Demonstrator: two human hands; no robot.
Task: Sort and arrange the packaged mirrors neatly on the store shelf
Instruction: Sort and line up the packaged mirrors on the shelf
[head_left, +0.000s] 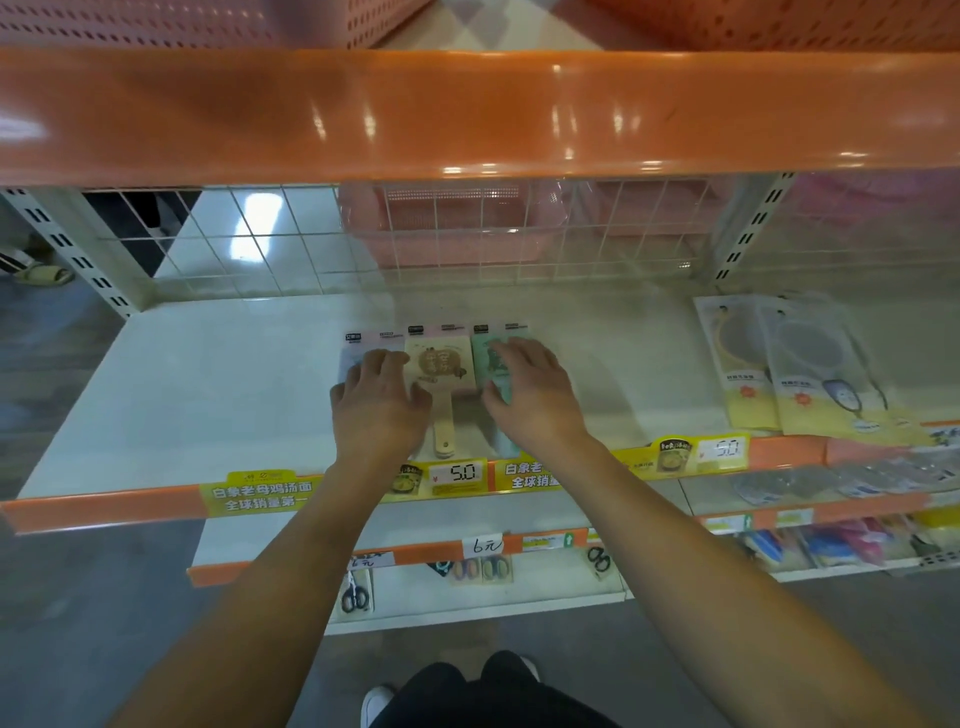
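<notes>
Both forearms are reaching out from under my view toward the white shelf (218, 374), which is stretching wide under an orange top rail (467, 114) and ending at a wire grid (291, 239) along its back. Pink baskets (441, 218) are showing through that grid.

On the middle of the shelf I am seeing three packaged mirrors lying flat in a row, side by side, their header cards pointing to the back. My left hand (379, 405) is resting palm down on the left mirror (353, 345), fingers straight and slightly spread, covering most of the pack. My right hand (530, 395) is lying on the green mirror (485, 353) the same way, fingers loosely spread and flat, thumb reaching toward the middle. Between the hands the beige mirror (441, 364) is lying uncovered, its wooden handle (444, 434) pointing toward the shelf's front edge. I cannot tell whether either hand is pressing or only touching.

Well apart to the right, two larger round-mirror packs (800, 364) are lying overlapped near the front edge.

Along that orange front strip, yellow labels (260, 493) are sitting beside price tags (462, 474) reading 5.0.

On the lower shelves, small scissors (354, 597) are lying in packs, with a handwritten tag (485, 545) above them.
</notes>
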